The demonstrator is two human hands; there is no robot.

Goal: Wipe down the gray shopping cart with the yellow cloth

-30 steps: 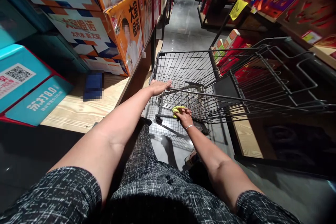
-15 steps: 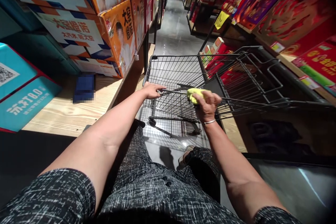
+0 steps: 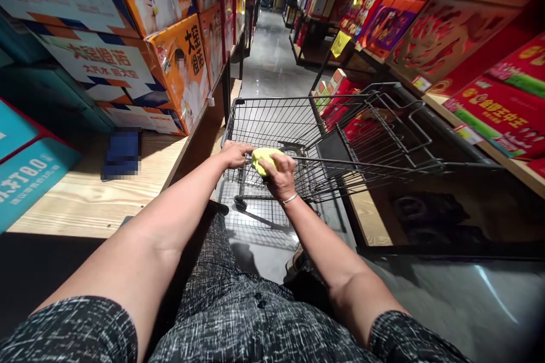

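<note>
A dark wire shopping cart (image 3: 293,103) stands before me, turned across the aisle. My left hand (image 3: 235,155) holds the rim at the cart's near left corner, fingers curled over it and the index finger stretched along the rail. My right hand (image 3: 281,176) is closed on a bunched yellow-green cloth (image 3: 261,160), pressed on the near top rail just right of my left hand. The rail under the cloth is hidden. The cart's basket shows bare wires, and a dark panel (image 3: 335,150) sits toward its handle end.
Orange and white cartons (image 3: 179,71) are stacked on a wooden shelf (image 3: 140,181) at left, with a dark blue object (image 3: 122,150) and a teal box (image 3: 29,176). Red gift boxes (image 3: 494,108) fill the right shelves, close to the cart's handle end. The aisle floor (image 3: 272,45) runs ahead.
My right hand has slid the cloth left along the rail, up to my left hand. My left hand keeps its place on the cart's corner. The view has shifted slightly.
</note>
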